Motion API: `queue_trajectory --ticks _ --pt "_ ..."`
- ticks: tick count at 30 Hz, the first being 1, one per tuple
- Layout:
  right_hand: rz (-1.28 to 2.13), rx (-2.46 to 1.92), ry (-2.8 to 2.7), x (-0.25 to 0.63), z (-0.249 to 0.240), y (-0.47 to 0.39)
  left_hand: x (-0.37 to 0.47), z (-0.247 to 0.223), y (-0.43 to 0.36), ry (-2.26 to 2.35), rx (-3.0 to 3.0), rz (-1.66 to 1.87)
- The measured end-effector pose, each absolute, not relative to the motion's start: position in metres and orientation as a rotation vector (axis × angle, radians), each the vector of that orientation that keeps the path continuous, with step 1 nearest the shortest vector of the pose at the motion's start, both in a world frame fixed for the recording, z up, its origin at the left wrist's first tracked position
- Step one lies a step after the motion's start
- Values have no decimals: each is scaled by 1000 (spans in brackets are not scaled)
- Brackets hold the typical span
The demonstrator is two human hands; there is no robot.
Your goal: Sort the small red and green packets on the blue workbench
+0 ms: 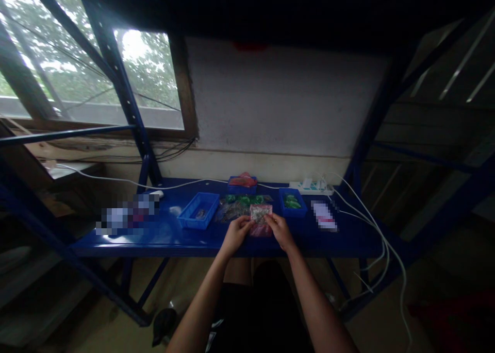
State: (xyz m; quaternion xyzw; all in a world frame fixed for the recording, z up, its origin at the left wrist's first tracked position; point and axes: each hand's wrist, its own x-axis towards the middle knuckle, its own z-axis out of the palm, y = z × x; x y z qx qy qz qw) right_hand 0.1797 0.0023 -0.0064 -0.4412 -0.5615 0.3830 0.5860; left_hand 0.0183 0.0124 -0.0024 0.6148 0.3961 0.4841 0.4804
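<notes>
A small pink plastic bag (pixel 261 230) with greyish contents is held up near the front of the blue table. My left hand (pixel 240 230) is closed on its left edge, and my right hand (pixel 279 228) pinches its right edge. Just behind the bag lie clear plastic bags (pixel 234 210) with grey pieces, and green items (pixel 247 199) are at their back. To the left stands a blue tray (pixel 186 220) with a few small pieces inside. Right of the bag is a smaller blue tray (pixel 302 212) holding green packets (pixel 291 201).
At the back of the blue table (pixel 154 247), a blue box (pixel 243 189) holds red material. A white power strip (pixel 311 188) has cables running right. Blurred-out items lie at left (pixel 127 213) and right (pixel 325 216). Blue frame posts flank the table.
</notes>
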Motion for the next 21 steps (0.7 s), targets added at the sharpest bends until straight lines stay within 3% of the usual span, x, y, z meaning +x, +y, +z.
queue_trajectory --ticks 21 --pt "827 -1065 -1324 179 -7 1 16 0 12 1035 1619 1289"
